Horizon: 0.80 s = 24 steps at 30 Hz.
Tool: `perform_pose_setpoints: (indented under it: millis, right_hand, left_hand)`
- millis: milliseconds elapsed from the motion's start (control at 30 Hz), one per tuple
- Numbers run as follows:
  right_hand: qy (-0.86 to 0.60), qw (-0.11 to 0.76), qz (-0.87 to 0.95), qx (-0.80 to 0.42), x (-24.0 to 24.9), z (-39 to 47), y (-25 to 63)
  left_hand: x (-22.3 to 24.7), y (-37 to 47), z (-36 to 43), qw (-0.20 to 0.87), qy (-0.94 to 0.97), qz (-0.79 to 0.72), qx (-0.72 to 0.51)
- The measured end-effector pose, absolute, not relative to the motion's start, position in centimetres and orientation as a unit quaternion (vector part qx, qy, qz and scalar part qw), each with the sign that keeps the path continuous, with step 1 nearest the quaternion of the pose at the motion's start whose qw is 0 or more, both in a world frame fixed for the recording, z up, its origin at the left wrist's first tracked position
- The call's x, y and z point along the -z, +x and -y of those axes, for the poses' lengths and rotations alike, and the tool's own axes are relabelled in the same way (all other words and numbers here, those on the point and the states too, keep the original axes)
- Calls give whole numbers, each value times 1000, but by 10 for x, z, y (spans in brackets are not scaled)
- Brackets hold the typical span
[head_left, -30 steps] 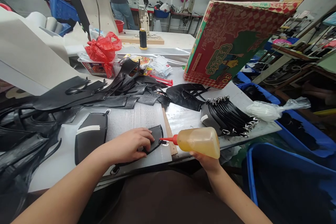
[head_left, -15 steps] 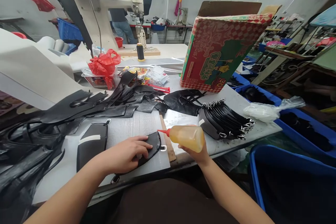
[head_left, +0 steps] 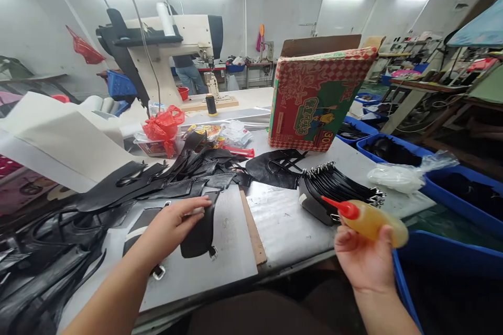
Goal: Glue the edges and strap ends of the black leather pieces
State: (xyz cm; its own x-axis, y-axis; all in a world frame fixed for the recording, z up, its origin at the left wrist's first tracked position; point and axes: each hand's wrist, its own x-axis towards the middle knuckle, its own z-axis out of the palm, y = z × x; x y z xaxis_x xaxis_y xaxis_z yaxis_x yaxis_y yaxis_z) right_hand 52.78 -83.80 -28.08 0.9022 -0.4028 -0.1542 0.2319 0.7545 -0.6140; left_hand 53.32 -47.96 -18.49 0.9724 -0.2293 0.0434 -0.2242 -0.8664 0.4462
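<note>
Black leather piece (head_left: 200, 227) under left hand (head_left: 173, 225); right hand (head_left: 363, 261) grips glue bottle (head_left: 369, 220).

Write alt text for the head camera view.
The left hand presses a black leather piece on a grey board, while the right hand holds a red-tipped squeeze bottle beside a stack of black pieces.

Printed box (head_left: 318, 99) — "30" only

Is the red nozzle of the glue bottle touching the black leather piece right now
No, the right hand holds the amber squeeze bottle with the red nozzle off the table edge, well apart from the black leather piece under the left hand.
</note>
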Motion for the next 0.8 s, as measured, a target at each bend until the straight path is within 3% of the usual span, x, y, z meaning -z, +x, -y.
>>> perform_pose_setpoints:
  millis: [133, 267, 333, 467, 633, 800]
  right_hand:
    - [-282, 919, -191, 199, 273, 857, 512]
    - [-281, 914, -180, 230, 272, 867, 504]
    - [-290, 910, -167, 243, 273, 871, 503]
    - [-306, 896, -176, 270, 276, 876, 505]
    - [-306, 891, -160, 294, 273, 879, 506]
    - [-281, 893, -174, 305, 270, 885, 501]
  left_hand:
    - [194, 531, 466, 127, 992, -1, -20]
    - [206, 530, 455, 38, 999, 30, 13]
    - [207, 537, 462, 20, 998, 50, -32]
    - [203, 567, 530, 36, 980, 168, -99]
    - [215, 603, 660, 39, 908, 418, -6]
    - [234, 631, 716, 9, 937, 349, 11]
